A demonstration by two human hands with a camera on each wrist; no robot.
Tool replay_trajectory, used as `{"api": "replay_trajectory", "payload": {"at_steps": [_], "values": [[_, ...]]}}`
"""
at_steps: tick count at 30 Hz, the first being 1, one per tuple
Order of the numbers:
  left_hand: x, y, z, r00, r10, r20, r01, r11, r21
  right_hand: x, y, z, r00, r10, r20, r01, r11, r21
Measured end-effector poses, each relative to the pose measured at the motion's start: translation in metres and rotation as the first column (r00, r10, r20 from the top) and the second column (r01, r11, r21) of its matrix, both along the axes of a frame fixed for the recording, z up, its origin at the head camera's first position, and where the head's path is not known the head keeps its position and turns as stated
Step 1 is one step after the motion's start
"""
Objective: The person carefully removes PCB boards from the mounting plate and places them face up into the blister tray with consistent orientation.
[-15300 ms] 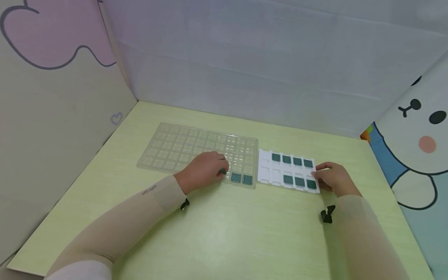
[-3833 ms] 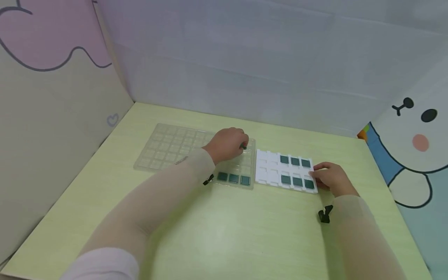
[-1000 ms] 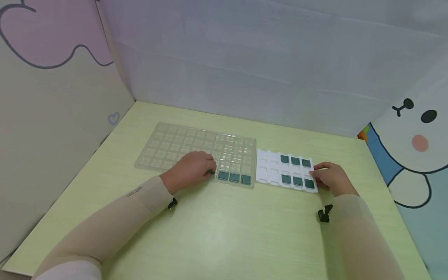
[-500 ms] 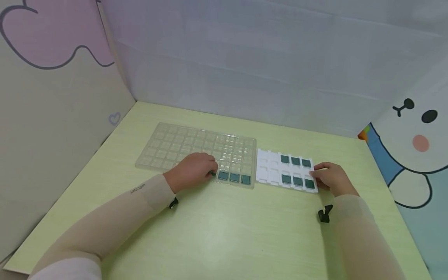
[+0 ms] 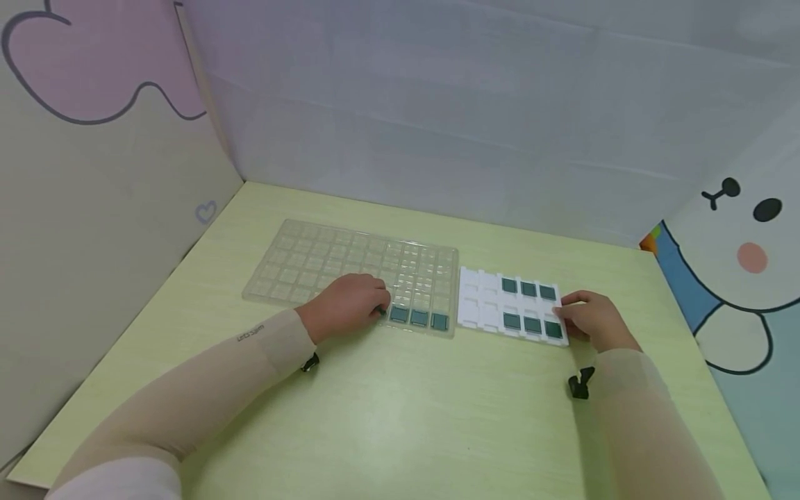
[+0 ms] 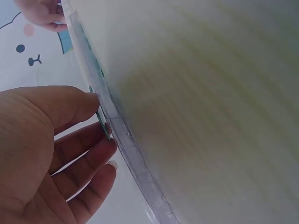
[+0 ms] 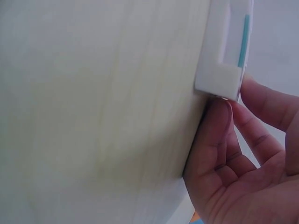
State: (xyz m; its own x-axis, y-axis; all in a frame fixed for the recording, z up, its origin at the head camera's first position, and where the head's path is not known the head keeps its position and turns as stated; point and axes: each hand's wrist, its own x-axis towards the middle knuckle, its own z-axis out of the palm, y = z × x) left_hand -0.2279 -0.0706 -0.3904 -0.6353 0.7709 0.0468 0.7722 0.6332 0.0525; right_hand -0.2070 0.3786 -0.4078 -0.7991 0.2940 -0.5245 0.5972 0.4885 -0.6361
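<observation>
My left hand (image 5: 348,303) is at the front row of a clear plastic tray (image 5: 306,260) with many square pockets. Between thumb and fingers it pinches a thin green square chip (image 6: 103,122), held at the tray's edge in the left wrist view; whether the chip is seated in a pocket I cannot tell. Just right of it, three bluish-green chips (image 5: 419,318) lie in that row. A white tray (image 5: 481,298) sits beside the clear one, with several dark green chips (image 5: 528,289) in two rows. At its right end, my right hand (image 5: 594,321) grips the edge between thumb and fingers.
Both trays lie on a pale yellow-green table (image 5: 400,417). A white cloth wall (image 5: 437,118) stands behind it, with printed panels at left and right. A black clip (image 5: 581,383) is at the right wrist.
Since the oldest frame, the white tray's far row has lost a chip and the clear tray's front row has gained one. My left hand came back toward the front, then hardly moved.
</observation>
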Motion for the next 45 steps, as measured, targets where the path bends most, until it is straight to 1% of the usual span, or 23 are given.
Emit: {"api": "replay_trajectory", "payload": {"at_steps": [7, 11, 16, 21, 27, 33, 39, 45], "values": [[-0.002, 0.001, -0.002, 1.0, -0.004, 0.019, 0.004, 1.0, -0.011, 0.001, 0.002, -0.001, 1.0, -0.011, -0.003, 0.011, 1.0, -0.021], [-0.004, 0.002, -0.005, 1.0, -0.01, 0.014, 0.011, 1.0, -0.028, 0.001, 0.002, -0.002, 1.0, -0.013, 0.005, 0.013, 1.0, -0.018], [-0.005, 0.002, -0.006, 1.0, -0.006, 0.004, 0.006, 0.999, -0.043, 0.0, 0.003, -0.003, 1.0, -0.017, 0.005, 0.017, 1.0, -0.017], [-0.004, 0.002, -0.002, 1.0, -0.004, 0.007, 0.005, 0.999, -0.053, 0.0, 0.004, -0.005, 1.0, -0.01, -0.006, 0.01, 1.0, -0.005], [-0.008, 0.001, 0.003, 1.0, 0.004, -0.006, -0.004, 0.999, -0.052, -0.002, 0.006, -0.007, 1.0, -0.016, -0.002, 0.016, 1.0, -0.005], [-0.01, 0.0, 0.014, 1.0, 0.014, -0.028, -0.014, 1.0, -0.018, -0.004, 0.005, -0.006, 0.999, -0.043, 0.014, 0.043, 0.999, -0.013], [-0.01, 0.001, 0.02, 0.999, 0.045, -0.007, -0.045, 0.999, 0.005, -0.004, 0.003, -0.005, 0.999, -0.042, 0.017, 0.042, 0.999, -0.002], [-0.008, 0.006, 0.024, 0.998, 0.064, 0.021, -0.065, 0.996, 0.062, -0.004, 0.004, -0.007, 1.0, -0.027, 0.008, 0.027, 1.0, -0.008]]}}
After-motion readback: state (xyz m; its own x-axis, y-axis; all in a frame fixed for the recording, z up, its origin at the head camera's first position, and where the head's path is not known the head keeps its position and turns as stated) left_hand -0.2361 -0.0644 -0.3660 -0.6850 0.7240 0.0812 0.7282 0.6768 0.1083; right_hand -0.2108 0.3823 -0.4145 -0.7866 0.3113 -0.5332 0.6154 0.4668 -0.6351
